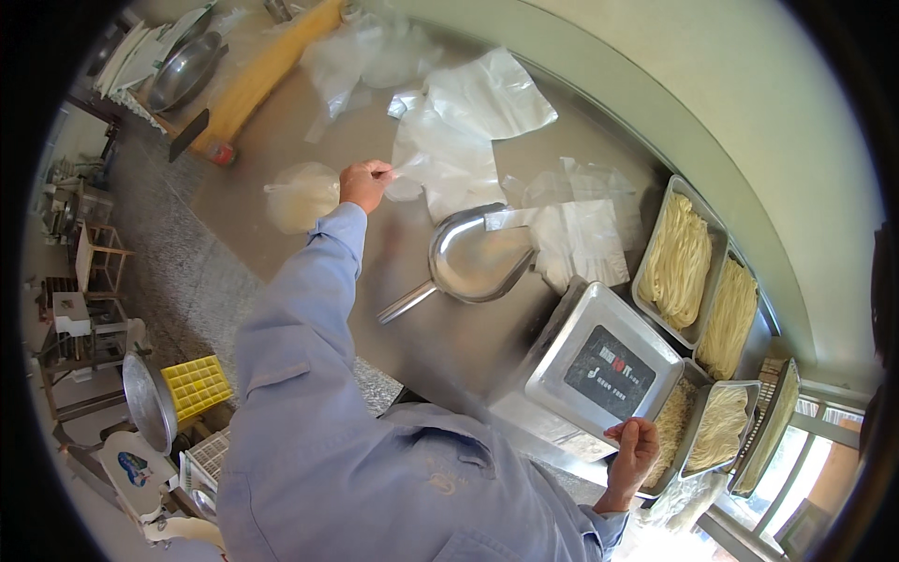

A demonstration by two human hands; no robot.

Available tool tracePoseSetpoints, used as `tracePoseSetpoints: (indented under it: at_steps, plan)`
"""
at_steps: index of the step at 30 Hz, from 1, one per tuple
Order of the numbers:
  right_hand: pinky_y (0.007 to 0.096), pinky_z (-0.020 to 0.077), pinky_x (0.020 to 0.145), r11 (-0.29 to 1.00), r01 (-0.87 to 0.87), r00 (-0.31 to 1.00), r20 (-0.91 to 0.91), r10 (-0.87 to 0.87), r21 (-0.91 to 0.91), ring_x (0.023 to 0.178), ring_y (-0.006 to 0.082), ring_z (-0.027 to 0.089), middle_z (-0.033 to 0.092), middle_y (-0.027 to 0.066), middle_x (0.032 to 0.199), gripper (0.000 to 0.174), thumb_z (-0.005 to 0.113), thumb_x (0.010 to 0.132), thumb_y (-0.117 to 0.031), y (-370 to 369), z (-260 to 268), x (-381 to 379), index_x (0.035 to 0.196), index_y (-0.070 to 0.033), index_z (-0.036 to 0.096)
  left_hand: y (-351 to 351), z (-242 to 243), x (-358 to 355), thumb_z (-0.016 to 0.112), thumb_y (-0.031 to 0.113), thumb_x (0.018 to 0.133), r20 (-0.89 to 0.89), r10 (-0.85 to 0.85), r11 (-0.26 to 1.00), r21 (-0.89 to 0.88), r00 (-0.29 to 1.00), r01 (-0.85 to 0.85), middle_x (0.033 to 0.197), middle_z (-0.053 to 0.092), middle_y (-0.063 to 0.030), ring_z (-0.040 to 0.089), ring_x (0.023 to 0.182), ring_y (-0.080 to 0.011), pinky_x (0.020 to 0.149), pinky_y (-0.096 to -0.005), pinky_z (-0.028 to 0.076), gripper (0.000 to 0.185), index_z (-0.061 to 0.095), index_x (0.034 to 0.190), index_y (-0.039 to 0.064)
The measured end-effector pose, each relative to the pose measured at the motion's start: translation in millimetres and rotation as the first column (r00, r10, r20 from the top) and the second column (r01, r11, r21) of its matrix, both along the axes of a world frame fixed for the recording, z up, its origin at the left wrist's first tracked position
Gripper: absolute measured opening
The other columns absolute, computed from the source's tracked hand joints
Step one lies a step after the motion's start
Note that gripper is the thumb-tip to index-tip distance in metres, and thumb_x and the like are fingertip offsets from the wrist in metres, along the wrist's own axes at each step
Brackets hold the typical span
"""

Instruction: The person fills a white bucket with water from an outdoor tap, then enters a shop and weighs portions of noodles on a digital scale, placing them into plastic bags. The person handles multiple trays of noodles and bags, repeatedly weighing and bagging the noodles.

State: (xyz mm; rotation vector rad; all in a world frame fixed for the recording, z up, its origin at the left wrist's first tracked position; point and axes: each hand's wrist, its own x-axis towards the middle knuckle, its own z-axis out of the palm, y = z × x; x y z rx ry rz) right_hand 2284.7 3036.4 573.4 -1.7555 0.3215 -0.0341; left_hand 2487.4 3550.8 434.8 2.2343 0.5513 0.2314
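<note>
My left hand [365, 184] reaches over the steel worktop [393, 260] and pinches the edge of a clear plastic bag [407, 184] between thumb and fingertips. Left of it sits a rounded clear bag [305, 198] with something pale inside. Flat plastic bags [484, 105] lie spread beyond the hand. Nearer to me rests a shiny metal scoop [481, 263], its handle pointing toward me; one bag [579, 239] overlaps its rim. My right hand [634, 449] hovers by the near corner of a square stainless steel platform [548, 372], fingers loosely curled, nothing visible in them.
Metal trays of noodles [676, 260] [730, 316] line the right wall, with a smaller tray [720, 428] nearer. A yellow wooden board [274, 70] and a steel bowl [184, 70] lie far left. Down on the left are a yellow grid crate [197, 386] and a metal basin [149, 404].
</note>
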Motion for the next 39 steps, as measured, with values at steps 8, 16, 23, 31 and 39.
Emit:
tracePoseSetpoints:
  at_steps: [8, 16, 23, 31, 39]
  plan:
    - [0.0248, 0.0496, 0.061, 1.000, 0.004, 1.000, -0.023, -0.004, 0.000, 0.061, 0.0125, 0.057, 0.060, 0.0076, 0.069, 0.012, 0.053, 0.091, -0.012, 3, -1, -10, 0.090, 0.000, 0.054, -8, 15, 1, 0.069, 0.012, 0.077, -0.140, -0.192, 0.844, -0.529, 0.971, 0.091, 0.077, 0.062, -0.0039, 0.056, 0.067, -0.0121, 0.060, -0.0261, 0.047, 0.020, 0.065, 0.092, 0.000]
    - [0.0243, 0.0499, 0.061, 1.000, 0.018, 1.000, -0.019, -0.018, 0.001, 0.062, 0.0118, 0.057, 0.060, 0.0072, 0.070, 0.012, 0.054, 0.090, -0.011, 9, 4, -17, 0.089, 0.000, 0.054, 5, 15, 11, 0.063, 0.013, 0.082, -0.156, -0.302, 0.729, -0.673, 0.940, 0.122, 0.083, 0.064, -0.0051, 0.058, 0.071, -0.0118, 0.062, -0.0241, 0.048, 0.020, 0.064, 0.097, 0.000]
    - [0.0237, 0.0497, 0.061, 1.000, 0.020, 0.998, -0.064, -0.021, -0.021, 0.062, 0.0115, 0.057, 0.060, 0.0068, 0.069, 0.012, 0.054, 0.090, -0.012, 13, 4, -22, 0.088, 0.000, 0.054, 50, 39, 44, 0.057, 0.015, 0.084, -0.223, -0.255, 0.881, -0.455, 0.941, 0.131, 0.083, 0.065, -0.0017, 0.058, 0.070, -0.0105, 0.063, -0.0241, 0.048, 0.020, 0.065, 0.100, 0.005]
    - [0.0235, 0.0485, 0.060, 1.000, 0.017, 0.999, -0.051, -0.016, 0.007, 0.062, 0.0115, 0.057, 0.060, 0.0066, 0.070, 0.013, 0.055, 0.090, -0.013, 10, 4, -29, 0.087, 0.000, 0.054, 83, 22, 70, 0.056, 0.020, 0.078, 0.289, 0.333, 0.939, -0.019, 0.897, -0.343, 0.071, 0.066, -0.0118, 0.064, 0.068, -0.0183, 0.060, -0.0320, 0.048, 0.024, 0.067, 0.073, 0.000]
    - [0.0277, 0.0502, 0.070, 0.961, -0.239, 0.953, -0.156, 0.260, 0.143, 0.072, 0.0160, 0.061, 0.061, 0.0099, 0.078, 0.021, 0.056, 0.089, -0.015, 25, 5, -17, 0.096, 0.004, 0.054, -220, 124, -108, 0.062, 0.013, 0.084, 0.392, -0.907, -0.111, -0.573, 0.153, 0.812, 0.085, 0.066, -0.0069, 0.061, 0.076, -0.0128, 0.070, -0.0285, 0.047, 0.013, 0.065, 0.090, 0.002]
